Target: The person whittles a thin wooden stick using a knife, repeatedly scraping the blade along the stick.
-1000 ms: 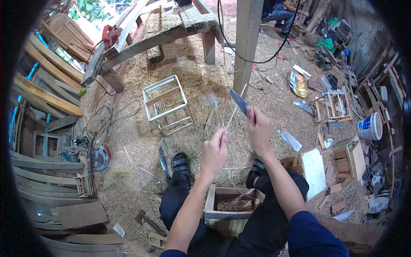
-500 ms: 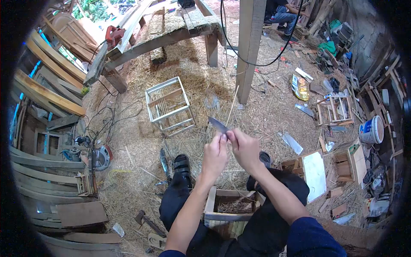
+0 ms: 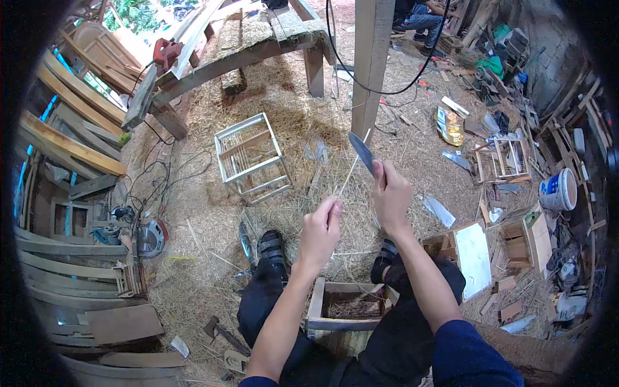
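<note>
My left hand is closed on the lower end of a thin bamboo stick, which slants up and to the right. In my right hand is a knife, gripped by its handle, its grey blade pointing up and left. The blade lies across or right beside the stick near its upper end; whether they touch I cannot tell. My fingers cover the knife's handle. Below my hands, a wooden box-like frame stands between my legs.
A white wooden frame with thin bars lies ahead on the shavings. Beyond are a workbench and a post. A hammer and circular saw lie left. At right stand a bucket and a small barred frame. A person sits far back.
My hands have moved apart. The right hand with the knife has gone right and up along the stick, while the left has shifted slightly down.
</note>
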`<move>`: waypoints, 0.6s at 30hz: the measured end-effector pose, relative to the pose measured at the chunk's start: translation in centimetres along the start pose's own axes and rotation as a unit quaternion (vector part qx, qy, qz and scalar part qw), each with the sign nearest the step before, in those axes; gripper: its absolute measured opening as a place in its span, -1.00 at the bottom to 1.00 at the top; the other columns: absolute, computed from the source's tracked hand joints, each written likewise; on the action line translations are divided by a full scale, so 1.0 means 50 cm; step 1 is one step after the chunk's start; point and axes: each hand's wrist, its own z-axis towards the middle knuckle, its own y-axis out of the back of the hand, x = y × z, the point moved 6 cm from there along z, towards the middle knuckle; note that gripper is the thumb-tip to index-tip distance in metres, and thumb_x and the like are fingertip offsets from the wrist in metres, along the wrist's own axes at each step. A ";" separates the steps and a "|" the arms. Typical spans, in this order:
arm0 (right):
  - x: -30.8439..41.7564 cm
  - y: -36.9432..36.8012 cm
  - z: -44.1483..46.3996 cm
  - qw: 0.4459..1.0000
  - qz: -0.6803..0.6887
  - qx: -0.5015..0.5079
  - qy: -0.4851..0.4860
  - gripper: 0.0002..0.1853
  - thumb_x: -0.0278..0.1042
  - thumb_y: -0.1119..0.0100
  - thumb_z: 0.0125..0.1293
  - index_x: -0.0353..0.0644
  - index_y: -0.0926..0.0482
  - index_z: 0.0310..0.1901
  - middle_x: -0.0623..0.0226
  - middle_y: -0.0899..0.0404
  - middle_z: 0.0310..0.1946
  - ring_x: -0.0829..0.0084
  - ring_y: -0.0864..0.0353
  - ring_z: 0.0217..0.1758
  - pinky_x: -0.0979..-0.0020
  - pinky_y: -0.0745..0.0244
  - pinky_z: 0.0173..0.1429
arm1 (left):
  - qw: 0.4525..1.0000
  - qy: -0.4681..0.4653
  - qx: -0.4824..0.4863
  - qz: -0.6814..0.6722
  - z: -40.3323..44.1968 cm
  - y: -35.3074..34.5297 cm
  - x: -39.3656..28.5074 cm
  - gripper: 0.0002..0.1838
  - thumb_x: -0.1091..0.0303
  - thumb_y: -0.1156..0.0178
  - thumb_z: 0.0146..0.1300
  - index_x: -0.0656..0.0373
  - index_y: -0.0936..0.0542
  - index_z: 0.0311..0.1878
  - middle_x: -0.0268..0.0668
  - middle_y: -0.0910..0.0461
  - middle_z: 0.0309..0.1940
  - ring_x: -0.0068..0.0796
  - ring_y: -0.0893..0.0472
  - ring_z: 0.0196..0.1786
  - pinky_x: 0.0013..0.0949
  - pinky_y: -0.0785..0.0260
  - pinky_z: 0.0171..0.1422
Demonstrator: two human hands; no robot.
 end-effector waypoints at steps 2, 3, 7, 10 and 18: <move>0.006 -0.020 -0.033 0.999 0.040 0.020 0.021 -0.80 -0.23 -0.15 0.54 -0.11 -0.68 -0.21 0.14 -0.67 -0.46 0.15 -0.65 -0.53 0.19 -0.41 -0.48 | 1.000 0.007 0.009 0.007 -0.004 -0.005 0.001 -0.72 0.29 -0.11 0.57 0.33 -0.63 0.06 0.06 -0.60 -0.50 -0.13 -0.63 -0.53 -0.15 -0.37 -0.39; 0.017 -0.028 -0.052 0.997 0.061 0.028 0.031 -0.81 -0.24 -0.16 0.53 -0.10 -0.68 -0.21 0.15 -0.68 -0.46 0.17 -0.65 -0.53 0.19 -0.41 -0.49 | 1.000 0.023 0.000 -0.019 -0.002 -0.004 0.004 -0.72 0.28 -0.11 0.57 0.33 -0.63 0.06 -0.04 -0.54 -0.53 -0.29 -0.54 -0.53 -0.21 -0.34 -0.39; 0.052 -0.039 -0.066 0.986 0.022 0.091 0.137 -0.86 -0.31 -0.21 0.50 -0.13 -0.65 -0.23 0.12 -0.64 -0.50 0.08 -0.67 -0.48 0.22 -0.49 -0.41 | 0.999 0.032 -0.005 -0.025 0.006 0.006 0.009 -0.73 0.30 -0.13 0.55 0.32 -0.63 0.08 -0.08 -0.59 -0.49 -0.28 -0.56 -0.49 -0.24 -0.39 -0.34; 0.016 -0.013 -0.011 0.999 0.017 0.010 0.048 -0.84 -0.29 -0.20 0.49 -0.09 -0.64 -0.29 0.20 -0.63 -0.51 0.14 -0.63 -0.54 0.19 -0.44 -0.46 | 0.999 -0.038 -0.014 -0.007 0.002 0.003 0.008 -0.74 0.33 -0.13 0.54 0.32 -0.64 0.08 0.00 -0.66 -0.45 -0.17 -0.66 -0.48 -0.20 -0.47 -0.30; 0.054 -0.010 -0.063 0.989 0.029 0.032 0.144 -0.89 -0.30 -0.23 0.46 -0.05 -0.68 -0.25 0.24 -0.64 -0.50 0.19 -0.69 -0.48 0.24 -0.49 -0.44 | 0.993 0.087 0.081 0.021 -0.002 0.001 -0.011 -0.75 0.30 -0.16 0.52 0.29 -0.65 0.04 0.12 -0.69 -0.31 0.07 -0.74 -0.26 -0.11 -0.52 -0.23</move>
